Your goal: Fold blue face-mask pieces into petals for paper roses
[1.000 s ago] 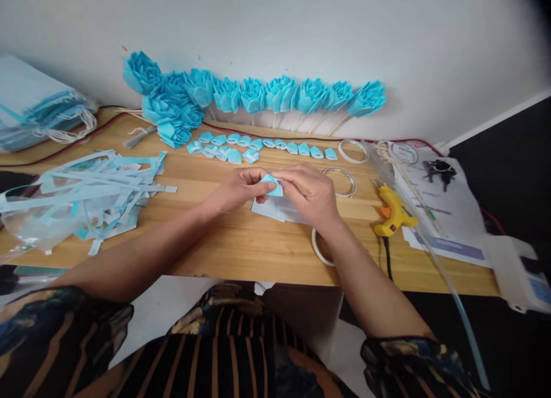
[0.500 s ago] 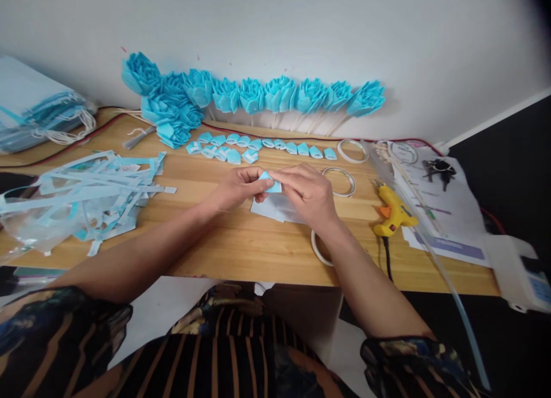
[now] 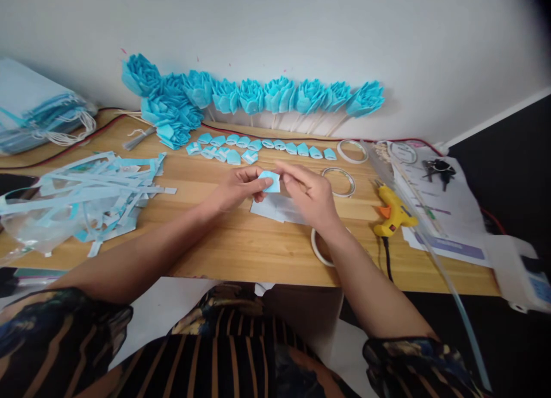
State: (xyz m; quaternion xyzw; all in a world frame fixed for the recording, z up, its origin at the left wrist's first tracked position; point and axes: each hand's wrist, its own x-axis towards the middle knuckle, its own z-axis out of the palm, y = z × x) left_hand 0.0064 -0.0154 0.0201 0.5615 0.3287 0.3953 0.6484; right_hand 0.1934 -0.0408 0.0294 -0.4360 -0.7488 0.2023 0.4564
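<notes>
My left hand (image 3: 240,186) pinches a small folded light-blue piece (image 3: 271,183) between thumb and fingers, above the middle of the desk. Close by the piece's right edge is my right hand (image 3: 310,194), its index finger stretched out and a small gap below it; nothing shows in its fingers. White-blue sheets (image 3: 269,209) lie on the desk under my hands, partly hidden by the right one. Beyond them, several small folded blue petals (image 3: 233,157) form two rows.
Blue flowers on sticks (image 3: 279,95) lean along the wall. Cut strips (image 3: 116,188) and a stack of blue sheets (image 3: 38,114) are left. Tape rolls (image 3: 353,185), a yellow glue gun (image 3: 394,213), keys (image 3: 439,168) and papers (image 3: 467,214) lie right.
My right hand's fingers have come off the folded piece and shifted slightly right, uncovering more of it. The left hand keeps its pinch in nearly the same place.
</notes>
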